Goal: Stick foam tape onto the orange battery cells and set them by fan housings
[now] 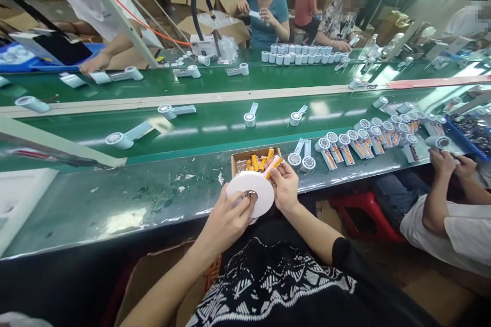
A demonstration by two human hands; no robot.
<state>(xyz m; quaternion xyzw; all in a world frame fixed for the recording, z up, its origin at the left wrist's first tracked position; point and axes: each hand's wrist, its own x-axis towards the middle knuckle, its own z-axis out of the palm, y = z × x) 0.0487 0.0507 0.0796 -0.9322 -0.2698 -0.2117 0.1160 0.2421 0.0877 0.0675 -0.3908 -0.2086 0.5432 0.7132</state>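
Observation:
My left hand (231, 216) grips a roll of white tape (264, 198), with fingers in the hole at its middle. The roll's flat side faces up toward me. Just right of it, my right hand (287, 186) pinches an orange battery (273, 167) close to the roll's upper edge. A pale strip lies along this battery; whether it is joined to the roll I cannot tell. Directly behind both hands, a small cardboard box (238, 156) holds several more orange batteries (254, 163). Two white handheld fans (308, 163) lie to the right of the box.
Many fan bodies with orange batteries in their handles (362, 142) cover the bench at right, beside a co-worker's hands (447, 163). Beyond the bench, a green conveyor belt (215, 135) carries scattered fans. Metal posts (61, 140) rise at left. Co-workers sit across the line.

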